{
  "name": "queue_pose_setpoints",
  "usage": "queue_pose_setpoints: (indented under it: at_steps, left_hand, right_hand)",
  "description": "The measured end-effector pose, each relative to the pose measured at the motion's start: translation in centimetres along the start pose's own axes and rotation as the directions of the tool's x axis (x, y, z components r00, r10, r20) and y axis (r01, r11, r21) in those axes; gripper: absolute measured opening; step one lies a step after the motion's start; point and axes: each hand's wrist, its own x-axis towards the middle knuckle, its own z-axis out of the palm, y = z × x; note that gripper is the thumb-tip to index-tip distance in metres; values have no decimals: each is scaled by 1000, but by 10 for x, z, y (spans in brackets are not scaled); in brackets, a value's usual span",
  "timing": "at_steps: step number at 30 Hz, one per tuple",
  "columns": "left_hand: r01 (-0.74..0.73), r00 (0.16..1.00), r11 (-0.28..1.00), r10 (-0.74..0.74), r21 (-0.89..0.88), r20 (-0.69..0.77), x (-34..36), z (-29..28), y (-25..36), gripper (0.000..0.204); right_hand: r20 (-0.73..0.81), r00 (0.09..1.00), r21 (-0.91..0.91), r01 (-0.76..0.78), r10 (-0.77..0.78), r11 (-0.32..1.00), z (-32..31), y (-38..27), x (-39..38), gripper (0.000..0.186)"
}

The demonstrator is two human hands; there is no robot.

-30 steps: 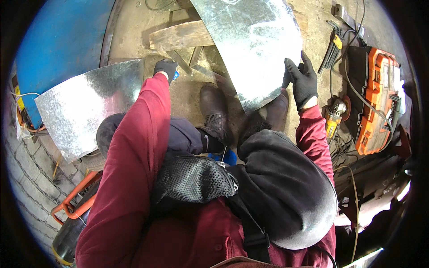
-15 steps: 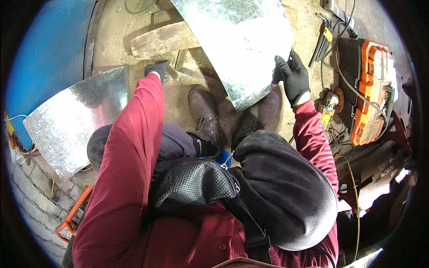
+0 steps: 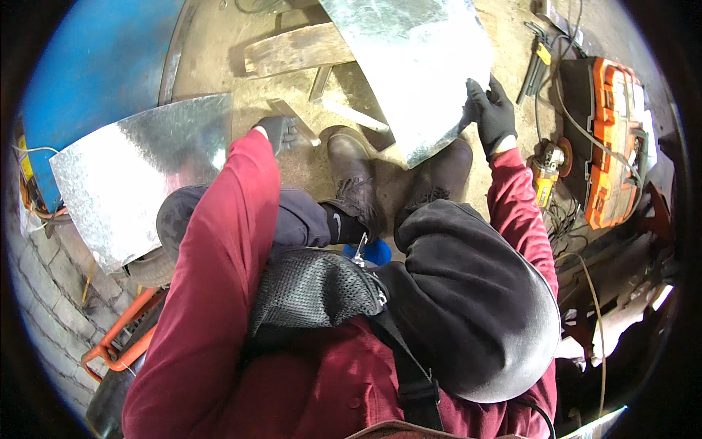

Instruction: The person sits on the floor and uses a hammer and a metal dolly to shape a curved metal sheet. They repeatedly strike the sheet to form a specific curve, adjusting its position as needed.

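Note:
My right hand point(image 3: 491, 113), in a black glove, grips the right edge of a curved galvanized metal sheet point(image 3: 409, 66) that is tilted above my boots point(image 3: 355, 175). My left hand point(image 3: 274, 132), also gloved, reaches down to the dirt floor beside a narrow grey metal strip point(image 3: 292, 117). Its fingers are curled, and I cannot see whether anything is in them. It is close to the corner of a second galvanized sheet point(image 3: 139, 183) lying at my left. My red sleeves and dark knees fill the lower middle of the view.
A wooden plank point(image 3: 296, 50) lies on the floor behind the held sheet. An orange tool case point(image 3: 610, 139), an angle grinder point(image 3: 548, 172) and cables sit at the right. A blue curved surface point(image 3: 95, 73) rises at the upper left, with an orange frame point(image 3: 117, 344) at the lower left.
My right hand has kept hold of the sheet and shifted it slightly. My left hand has stayed low by the strip and drawn a little toward me.

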Motion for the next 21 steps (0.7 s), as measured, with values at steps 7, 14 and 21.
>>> queue_pose_setpoints:
  at_steps: [7,14,21]
  left_hand:
    - [-84,949,990,45,114,311,-105,47,21,34]
    - [-727,548,681,652,-88,524,-163,109,101,41]
    - [-753,642,632,643,185,418,-150,199,113,32]
  right_hand:
    - [-11,998,63,66,-65,996,7,-4,-5,50]
    - [55,998,91,-9,4,996,6,-9,-3,51]
    - [-60,991,-66,-125,122,990,0,-14,-12,64]
